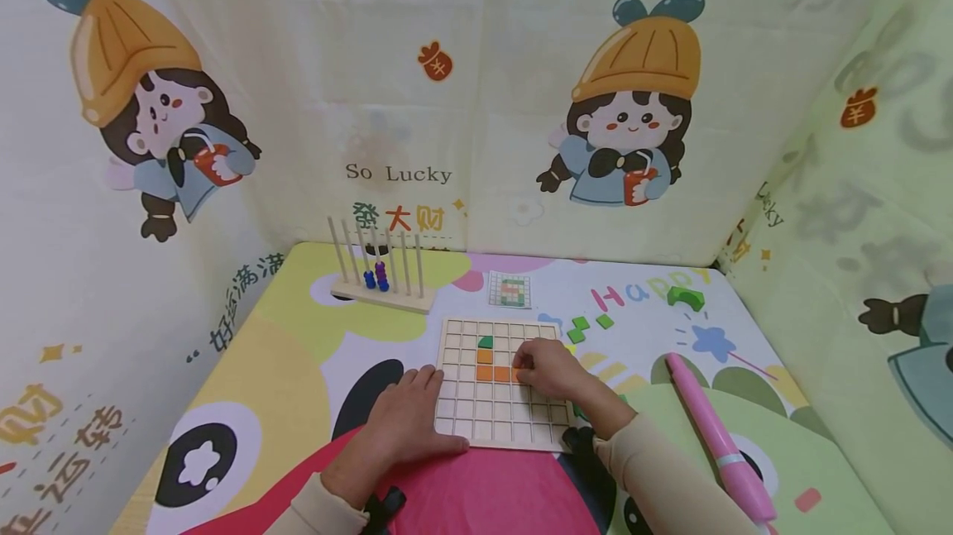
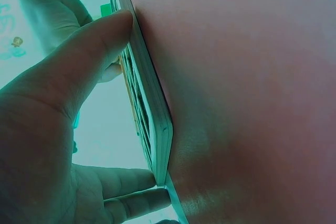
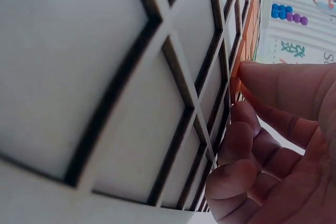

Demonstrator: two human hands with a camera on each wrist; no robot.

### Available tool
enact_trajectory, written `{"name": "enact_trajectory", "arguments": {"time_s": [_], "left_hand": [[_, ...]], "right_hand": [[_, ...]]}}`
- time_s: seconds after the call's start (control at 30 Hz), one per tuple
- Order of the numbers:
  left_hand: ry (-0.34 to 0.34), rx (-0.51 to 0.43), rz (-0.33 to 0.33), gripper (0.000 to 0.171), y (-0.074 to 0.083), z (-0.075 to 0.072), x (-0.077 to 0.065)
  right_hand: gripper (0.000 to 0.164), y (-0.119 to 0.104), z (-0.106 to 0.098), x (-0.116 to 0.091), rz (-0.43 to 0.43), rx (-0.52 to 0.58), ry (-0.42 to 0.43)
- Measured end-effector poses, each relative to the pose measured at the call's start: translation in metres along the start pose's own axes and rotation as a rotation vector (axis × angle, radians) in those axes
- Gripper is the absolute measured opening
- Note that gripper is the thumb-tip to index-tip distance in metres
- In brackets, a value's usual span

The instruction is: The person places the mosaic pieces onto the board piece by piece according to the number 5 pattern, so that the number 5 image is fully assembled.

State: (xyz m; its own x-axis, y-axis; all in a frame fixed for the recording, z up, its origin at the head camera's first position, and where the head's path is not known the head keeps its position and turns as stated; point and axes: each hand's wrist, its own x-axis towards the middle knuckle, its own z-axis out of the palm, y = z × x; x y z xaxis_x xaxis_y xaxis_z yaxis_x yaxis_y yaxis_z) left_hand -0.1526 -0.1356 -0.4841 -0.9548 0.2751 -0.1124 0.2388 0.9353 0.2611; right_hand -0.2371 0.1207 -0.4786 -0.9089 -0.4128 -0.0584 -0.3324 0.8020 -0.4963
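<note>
A square wooden grid board (image 1: pixel 484 411) lies flat before me. Against its near left corner rests my left hand (image 1: pixel 408 413), fingers along the left edge and thumb on the near edge. The left wrist view shows that thumb (image 2: pixel 100 45) straight against the board's side (image 2: pixel 157 124). My right hand (image 1: pixel 553 368) is over the grid's right half, pinching an orange square tile (image 3: pixel 236 85) low at a cell, thumb and forefinger on it. Left of it, orange tiles (image 1: pixel 485 373) fill neighbouring cells, with a green curved-edged piece (image 1: pixel 486 342) at the top of the column.
Green square blocks (image 1: pixel 580 323) and a green arch block (image 1: pixel 686 298) lie right of the board. Behind it is a small card with a coloured grid pattern (image 1: pixel 510 290). A pegged bead rack (image 1: pixel 383 297) stands back left; a pink pen-shaped object (image 1: pixel 718 436) lies at right.
</note>
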Motion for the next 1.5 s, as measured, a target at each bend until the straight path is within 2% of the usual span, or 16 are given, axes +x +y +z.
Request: {"name": "enact_trajectory", "arguments": {"time_s": [0.2,0.47,0.8,1.0,1.3,1.5], "left_hand": [[0.005,0.002,0.006,0.115,0.001,-0.001,0.000],[0.007,0.006,0.006,0.115,0.001,0.002,0.000],[0.018,0.017,0.019,0.113,0.000,0.002,0.001],[0.014,0.013,0.014,0.114,0.001,0.003,0.000],[0.007,0.009,0.017,0.114,0.002,-0.001,-0.001],[0.013,0.020,0.020,0.115,0.004,0.000,-0.002]], "right_hand": [[0.008,0.002,-0.003,-0.003,-0.017,0.004,0.010],[0.011,0.017,-0.014,-0.011,0.018,0.125,0.011],[0.019,0.060,-0.036,-0.014,0.164,0.074,0.126],[0.028,0.079,-0.048,-0.009,0.291,0.014,0.141],[0.038,0.085,-0.047,0.006,0.422,-0.006,0.107],[0.029,0.085,-0.044,0.012,0.477,-0.019,0.104]]}}
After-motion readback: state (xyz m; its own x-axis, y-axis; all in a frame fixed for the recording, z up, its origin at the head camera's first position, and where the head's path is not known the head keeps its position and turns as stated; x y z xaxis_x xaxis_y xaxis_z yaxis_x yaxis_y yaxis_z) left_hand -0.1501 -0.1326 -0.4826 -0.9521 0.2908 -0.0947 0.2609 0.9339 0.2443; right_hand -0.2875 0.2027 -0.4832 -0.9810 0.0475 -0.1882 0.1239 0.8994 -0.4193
